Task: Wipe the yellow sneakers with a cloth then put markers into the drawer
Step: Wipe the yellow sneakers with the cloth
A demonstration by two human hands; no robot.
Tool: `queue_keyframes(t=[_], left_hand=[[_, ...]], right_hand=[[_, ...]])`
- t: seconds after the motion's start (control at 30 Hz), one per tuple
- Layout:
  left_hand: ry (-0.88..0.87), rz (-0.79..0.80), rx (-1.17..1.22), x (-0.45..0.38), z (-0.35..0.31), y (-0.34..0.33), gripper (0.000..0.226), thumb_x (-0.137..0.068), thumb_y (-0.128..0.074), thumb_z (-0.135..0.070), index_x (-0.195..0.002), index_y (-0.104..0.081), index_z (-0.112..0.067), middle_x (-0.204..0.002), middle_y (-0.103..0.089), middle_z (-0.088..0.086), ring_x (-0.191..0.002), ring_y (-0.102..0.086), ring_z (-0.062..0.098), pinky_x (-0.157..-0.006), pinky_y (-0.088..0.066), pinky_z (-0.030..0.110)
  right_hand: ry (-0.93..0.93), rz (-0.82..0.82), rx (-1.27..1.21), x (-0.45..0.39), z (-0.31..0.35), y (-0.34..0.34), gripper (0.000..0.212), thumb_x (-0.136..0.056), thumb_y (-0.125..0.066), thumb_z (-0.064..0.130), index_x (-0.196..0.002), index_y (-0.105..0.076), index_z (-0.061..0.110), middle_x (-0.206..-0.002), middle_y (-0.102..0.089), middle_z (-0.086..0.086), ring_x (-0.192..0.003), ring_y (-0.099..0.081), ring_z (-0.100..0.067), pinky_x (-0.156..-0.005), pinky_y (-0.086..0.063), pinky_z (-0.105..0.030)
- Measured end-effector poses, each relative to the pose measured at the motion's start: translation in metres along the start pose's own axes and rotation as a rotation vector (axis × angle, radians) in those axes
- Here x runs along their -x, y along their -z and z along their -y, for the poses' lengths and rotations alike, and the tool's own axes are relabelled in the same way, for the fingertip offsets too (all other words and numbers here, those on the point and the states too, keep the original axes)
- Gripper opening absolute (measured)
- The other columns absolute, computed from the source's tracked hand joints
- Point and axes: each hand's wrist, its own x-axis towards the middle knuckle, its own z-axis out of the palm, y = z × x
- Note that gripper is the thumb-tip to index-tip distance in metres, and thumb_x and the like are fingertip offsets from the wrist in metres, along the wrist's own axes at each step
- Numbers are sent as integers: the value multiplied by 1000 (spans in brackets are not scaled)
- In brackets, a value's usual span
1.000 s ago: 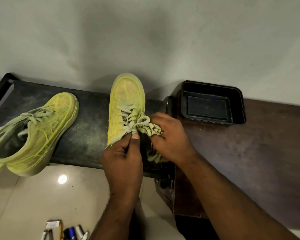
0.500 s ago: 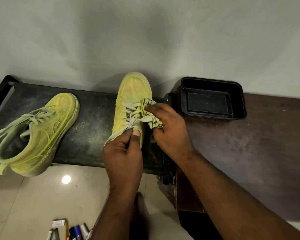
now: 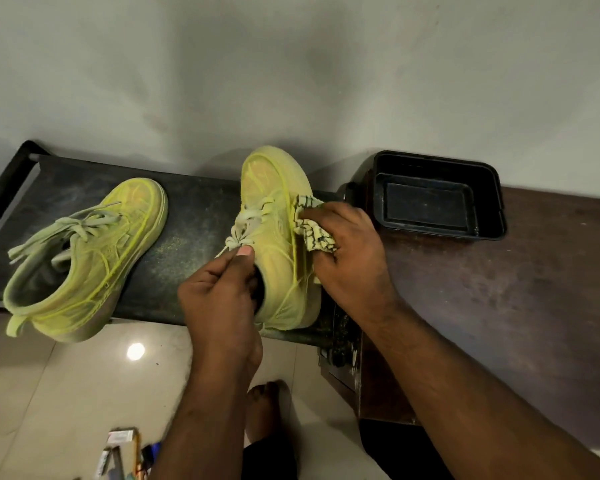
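Two yellow sneakers stand on a dusty black bench (image 3: 194,223). The left sneaker (image 3: 84,258) lies untouched with loose laces. My left hand (image 3: 219,292) grips the right sneaker (image 3: 278,258) at its collar, thumb by the laces. My right hand (image 3: 350,258) holds a yellow-and-black patterned cloth (image 3: 312,226) and presses it against the sneaker's right side. Several markers (image 3: 132,455) lie on the floor at the bottom edge, partly cut off.
A black plastic tray (image 3: 492,216) sits at the left end of a dark brown wooden cabinet top (image 3: 499,306), right of the bench. A grey wall rises behind. The tiled floor (image 3: 66,393) lies below, with my bare foot (image 3: 267,410) on it.
The cloth has moved from the laces onto the right side of the sneaker. The sneaker has turned so more of its right side shows. My left hand keeps its grip.
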Motion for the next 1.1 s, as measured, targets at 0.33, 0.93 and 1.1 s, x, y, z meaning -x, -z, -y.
queue_keyframes(t=[0.33, 0.93, 1.1], left_hand=[[348, 167, 39, -27, -23, 31, 19, -88, -55, -15, -94, -70, -7, -81, -74, 8, -74, -72, 20, -67, -58, 28], [68, 406, -1061, -56, -53, 115, 12, -90, -61, -6, -87, -72, -12, -76, -64, -14, -73, -54, 3, -72, -43, 23], [-20, 422, -1012, -54, -51, 110, 12, -92, -60, -10, -87, -70, -16, -89, -68, -7, -85, -60, 8, -76, -46, 22]], right_hand=[[127, -25, 218, -2, 2, 5, 51, -67, -58, 11, -114, -68, 25, -116, -65, 9, -108, -50, -20, -90, -30, -35], [390, 279, 70, 8, 16, 12, 41, -61, -47, 22, -91, -75, 20, -97, -68, 11, -98, -55, -13, -86, -27, -37], [401, 344, 94, 13, 21, 8, 43, -55, -57, 9, -92, -74, 23, -98, -60, 23, -100, -55, -10, -86, -23, -31]])
